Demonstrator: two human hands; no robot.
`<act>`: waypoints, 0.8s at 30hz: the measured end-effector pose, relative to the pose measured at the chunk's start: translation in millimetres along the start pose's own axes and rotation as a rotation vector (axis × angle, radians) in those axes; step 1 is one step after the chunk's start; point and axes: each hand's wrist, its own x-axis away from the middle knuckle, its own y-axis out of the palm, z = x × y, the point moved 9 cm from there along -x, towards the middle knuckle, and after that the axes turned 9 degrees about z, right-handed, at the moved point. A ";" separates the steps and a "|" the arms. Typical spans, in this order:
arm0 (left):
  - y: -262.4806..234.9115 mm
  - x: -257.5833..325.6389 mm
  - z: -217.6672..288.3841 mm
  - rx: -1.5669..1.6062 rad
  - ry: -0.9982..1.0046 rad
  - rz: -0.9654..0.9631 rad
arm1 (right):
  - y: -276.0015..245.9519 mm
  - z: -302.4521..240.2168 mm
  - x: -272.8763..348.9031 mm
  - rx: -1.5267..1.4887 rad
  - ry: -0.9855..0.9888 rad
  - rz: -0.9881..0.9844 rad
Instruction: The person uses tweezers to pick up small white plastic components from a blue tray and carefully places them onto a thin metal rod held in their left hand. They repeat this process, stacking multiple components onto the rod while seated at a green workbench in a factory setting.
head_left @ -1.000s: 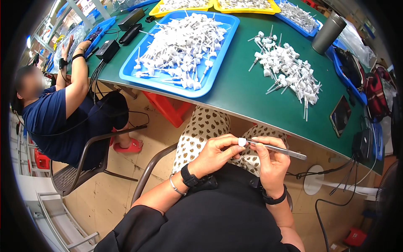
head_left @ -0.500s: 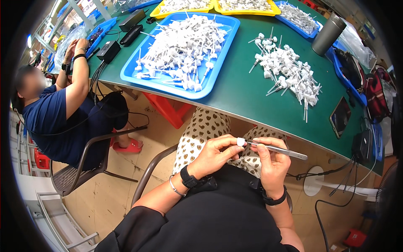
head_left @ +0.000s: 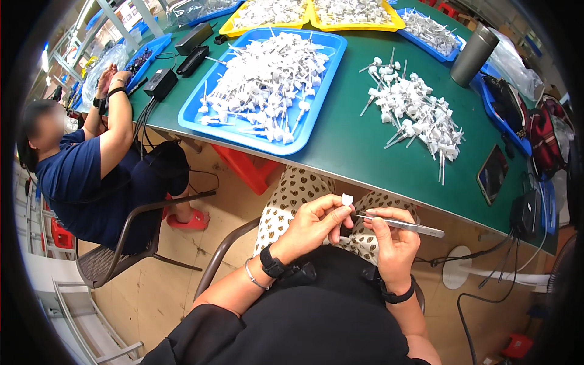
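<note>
Over my lap, my left hand (head_left: 314,226) pinches a small white plastic part (head_left: 347,199) between thumb and fingertips. Its lower portion is hidden by the fingers. My right hand (head_left: 393,243) grips a pair of silver tweezers (head_left: 409,227), whose tips point left at the fingers of my left hand, a small gap away from the white part. On the table ahead, a blue tray (head_left: 286,148) holds a heap of white parts with thin grey stems. A loose pile of similar white stemmed parts (head_left: 420,112) lies on the green surface to its right.
The green table (head_left: 365,158) spans the view ahead. Yellow trays (head_left: 356,27) of white parts stand at its far edge. A grey cylindrical bottle (head_left: 474,56) and a phone (head_left: 493,173) are at the right. At the left sits a co-worker (head_left: 85,164) in dark blue, hands raised.
The tweezers' tips have drawn back slightly from the white part, which has turned a little in my left fingers. The co-worker's hands have shifted. The whole view has tilted slightly.
</note>
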 end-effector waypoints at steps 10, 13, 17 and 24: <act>0.8 -5.6 15.1 0.142 -0.133 -0.005 | -1.3 4.5 -2.9 -0.038 0.033 0.012; -0.3 -6.0 15.3 0.176 -0.247 -0.018 | -2.1 5.9 -4.7 -0.047 0.052 0.015; 1.8 -7.7 16.2 0.234 -0.324 -0.012 | -4.3 7.7 -7.3 -0.043 0.057 0.023; 10.3 -2.5 14.9 0.467 -0.468 0.078 | -12.3 11.3 -14.9 -0.027 0.059 0.046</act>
